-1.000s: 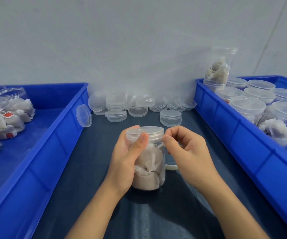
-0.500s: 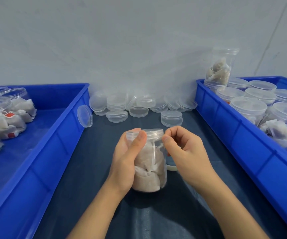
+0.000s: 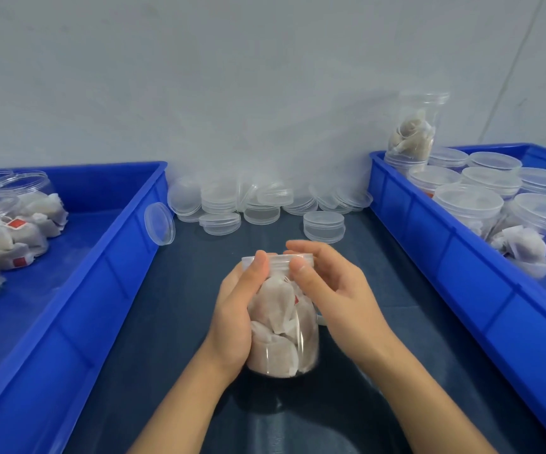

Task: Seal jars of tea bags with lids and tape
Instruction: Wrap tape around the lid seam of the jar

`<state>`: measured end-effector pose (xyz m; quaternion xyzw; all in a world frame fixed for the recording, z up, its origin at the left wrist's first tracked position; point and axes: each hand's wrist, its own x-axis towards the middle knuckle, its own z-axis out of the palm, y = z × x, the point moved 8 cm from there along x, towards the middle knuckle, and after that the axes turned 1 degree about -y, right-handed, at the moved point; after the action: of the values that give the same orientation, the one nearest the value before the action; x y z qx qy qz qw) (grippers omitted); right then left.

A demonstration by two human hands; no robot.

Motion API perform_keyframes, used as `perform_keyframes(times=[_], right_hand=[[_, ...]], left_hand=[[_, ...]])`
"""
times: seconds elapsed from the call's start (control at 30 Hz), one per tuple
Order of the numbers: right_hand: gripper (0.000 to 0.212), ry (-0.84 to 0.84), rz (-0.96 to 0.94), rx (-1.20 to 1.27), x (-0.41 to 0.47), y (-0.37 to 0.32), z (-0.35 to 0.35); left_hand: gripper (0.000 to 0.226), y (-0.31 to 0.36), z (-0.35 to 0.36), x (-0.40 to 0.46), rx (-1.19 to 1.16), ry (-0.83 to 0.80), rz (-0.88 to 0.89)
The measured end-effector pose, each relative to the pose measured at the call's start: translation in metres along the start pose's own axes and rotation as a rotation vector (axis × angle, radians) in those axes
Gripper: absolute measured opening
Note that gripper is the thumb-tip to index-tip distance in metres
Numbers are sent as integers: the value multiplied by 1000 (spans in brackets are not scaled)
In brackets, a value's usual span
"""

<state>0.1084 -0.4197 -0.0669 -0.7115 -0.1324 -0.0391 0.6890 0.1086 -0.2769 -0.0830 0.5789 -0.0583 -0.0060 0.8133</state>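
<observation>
Dark blue table mat (image 3: 179,309) under two blue bins (image 3: 78,322) (either side), loose clear lids (image 3: 324,226), the jar (image 3: 284,329).

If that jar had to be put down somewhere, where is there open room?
Bare dark table mat lies between the left blue plastic bin and the left hand; another strip runs between the right hand and the right blue bin. The left bin's near floor is bare. Clear lids crowd the back wall; lidded jars fill the right bin.
</observation>
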Motion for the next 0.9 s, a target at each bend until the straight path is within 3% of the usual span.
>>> perform_keyframes(times=[0.27,0.5,0.6,0.9], right_hand=[[27,11,36,82,4,5,-14],[48,14,-13,77,1,2,-10],[46,5,-19,65,2,2,-11],[50,3,12,78,4,8,-14]], left_hand=[[90,-4,3,-1,28,-78,-50],[86,-3,3,-1,-28,-73,-81],[75,-8,-3,0,-60,-44,-97],[82,-4,0,2,39,-29,-59]])
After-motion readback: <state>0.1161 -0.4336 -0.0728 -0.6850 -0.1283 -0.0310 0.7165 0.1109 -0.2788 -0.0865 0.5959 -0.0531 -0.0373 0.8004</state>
